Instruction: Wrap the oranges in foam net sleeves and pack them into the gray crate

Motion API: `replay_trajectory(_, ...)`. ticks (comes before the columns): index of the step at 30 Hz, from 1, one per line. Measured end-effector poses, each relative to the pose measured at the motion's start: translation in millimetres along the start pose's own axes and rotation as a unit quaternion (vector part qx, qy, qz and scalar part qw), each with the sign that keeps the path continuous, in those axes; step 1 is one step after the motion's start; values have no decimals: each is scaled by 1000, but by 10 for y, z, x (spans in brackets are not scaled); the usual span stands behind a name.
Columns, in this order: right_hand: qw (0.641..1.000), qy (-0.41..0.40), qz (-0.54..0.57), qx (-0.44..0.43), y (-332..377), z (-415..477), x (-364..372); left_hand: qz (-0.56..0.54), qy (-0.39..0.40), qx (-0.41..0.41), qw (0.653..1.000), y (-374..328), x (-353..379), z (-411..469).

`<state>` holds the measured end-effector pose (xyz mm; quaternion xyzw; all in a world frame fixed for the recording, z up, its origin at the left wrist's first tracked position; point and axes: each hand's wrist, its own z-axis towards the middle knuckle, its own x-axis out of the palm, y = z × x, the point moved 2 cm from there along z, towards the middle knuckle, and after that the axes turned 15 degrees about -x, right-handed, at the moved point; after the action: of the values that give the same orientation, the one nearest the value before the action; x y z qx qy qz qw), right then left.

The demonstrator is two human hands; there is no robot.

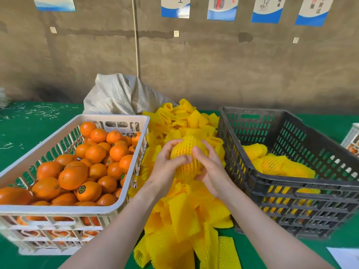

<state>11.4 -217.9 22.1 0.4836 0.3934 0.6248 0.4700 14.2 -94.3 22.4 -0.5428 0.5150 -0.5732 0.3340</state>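
Both hands hold one orange in a yellow foam net sleeve [187, 150] above the middle of the table. My left hand [168, 164] grips its left side with thumb and fingers curled round it. My right hand [208, 167] cups its right and lower side. A white crate [114, 207] at the left is full of bare oranges [95, 154]. The gray crate [291, 183] at the right holds several wrapped oranges [272, 164]. A pile of loose yellow sleeves [184, 214] lies between the crates, under my hands.
A grey woven sack [120, 94] stands behind the sleeve pile against the concrete wall. The table has a green cover [29, 131] with white scraps at the far left. A printed box [352, 138] and a white sheet [344, 257] sit at the right edge.
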Motion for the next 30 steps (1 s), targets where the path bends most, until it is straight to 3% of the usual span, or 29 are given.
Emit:
replay_trajectory(3, 999, -26, 16, 39, -16, 46, 5, 94, 22, 38, 995, 3, 45, -8)
replay_trajectory(5, 998, -59, -20, 30, -9, 88, -37, 84, 35, -2, 996, -14, 44, 17)
replay_trajectory(7, 995, -66, -73, -2, 20, 115, -117, 57, -3, -30, 998, -21, 9, 77)
replay_trajectory(11, 986, -12, -152, -75, 130, 111, -269, -55, -117, -101, 986, 57, 42, 250)
replay_trajectory(14, 963, 49, -218, -151, 262, 93, -367, -48, -135, -123, 982, 145, 288, 360)
replay_trajectory(16, 945, 68, -247, -202, 364, 109, -478, -50, -118, -114, 985, 149, 515, 426)
replay_trajectory(19, 930, 29, -284, -233, 516, 266, -770, -33, -111, -84, 990, 118, 865, 595)
replay_trajectory(23, 896, -46, -360, -256, 745, 676, -1319, 97, -109, -9, 989, 127, 1325, 906)
replay_trajectory(25, 887, -69, -397, -224, 798, 963, -1660, 242, -92, 46, 965, 176, 1534, 1058)
replay_trajectory(27, 859, -65, -476, -177, 774, 1264, -2007, 389, -73, 86, 914, 236, 1704, 1177)
replay_trajectory(30, 738, 17, -668, -96, 604, 1655, -2454, 568, -25, 137, 811, 346, 1879, 1320)
